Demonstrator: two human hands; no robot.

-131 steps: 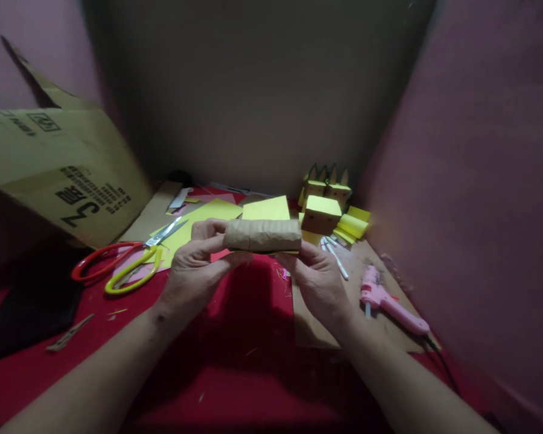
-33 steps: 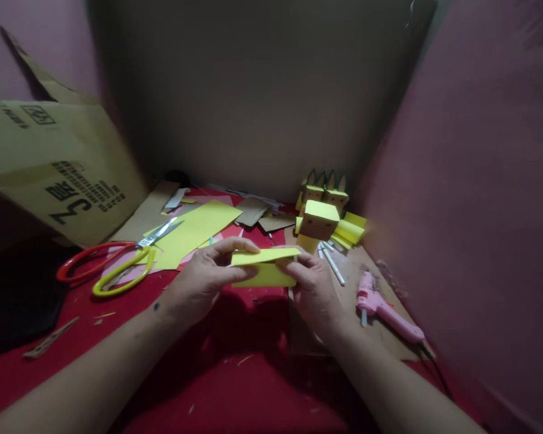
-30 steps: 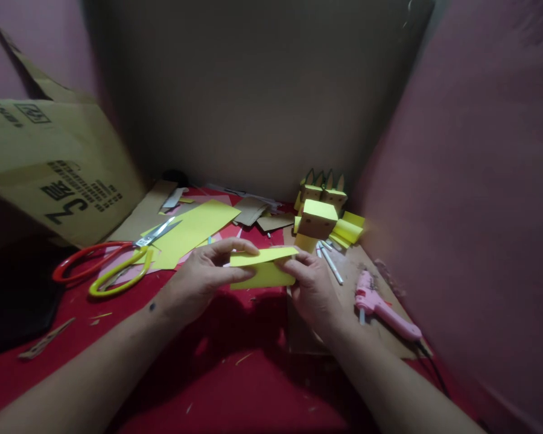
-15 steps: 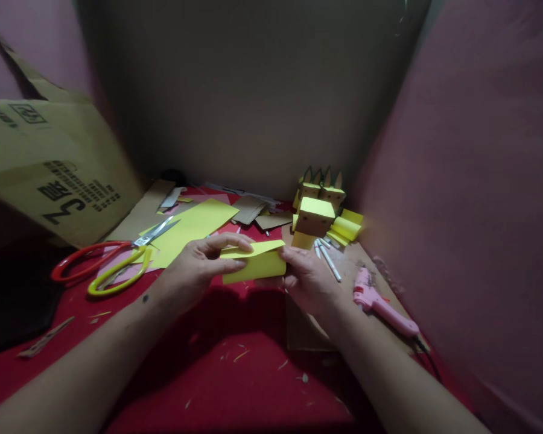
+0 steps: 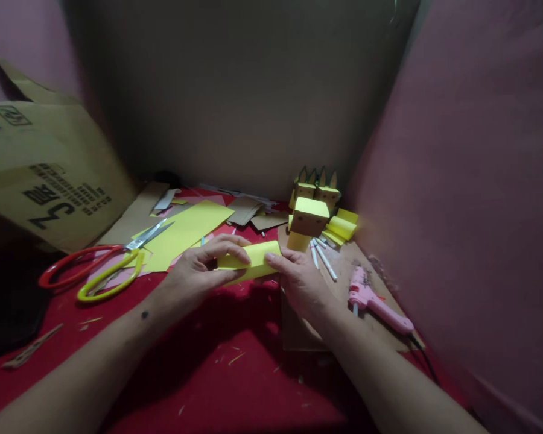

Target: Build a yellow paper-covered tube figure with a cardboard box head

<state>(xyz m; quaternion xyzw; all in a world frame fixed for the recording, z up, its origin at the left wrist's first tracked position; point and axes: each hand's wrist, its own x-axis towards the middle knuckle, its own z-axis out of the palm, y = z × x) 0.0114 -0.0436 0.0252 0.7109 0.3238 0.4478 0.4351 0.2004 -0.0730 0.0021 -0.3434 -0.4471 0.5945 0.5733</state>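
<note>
A small folded piece of yellow paper (image 5: 259, 256) is held between both hands above the red cloth. My left hand (image 5: 208, 262) grips its left end, fingers on top and thumb at the lower edge. My right hand (image 5: 301, 274) pinches its right end, with the thumb lying on the near face. Behind the right hand stands a brown box figure with a yellow top (image 5: 311, 209). To the left, open scissors (image 5: 138, 244) with one red and one yellow handle lie partly on a yellow sheet (image 5: 192, 226).
A pink glue gun (image 5: 380, 304) and white sticks (image 5: 326, 262) lie on cardboard (image 5: 301, 337) at the right. A large carton (image 5: 72, 150) stands at the left. Cardboard scraps (image 5: 245, 211) lie at the back, and rolled yellow paper (image 5: 342, 228) beside the box figure.
The folded paper has been turned, its upper flap now lying down. My right thumb has moved onto its near face. The whole view has shifted slightly, with surroundings appearing further left.
</note>
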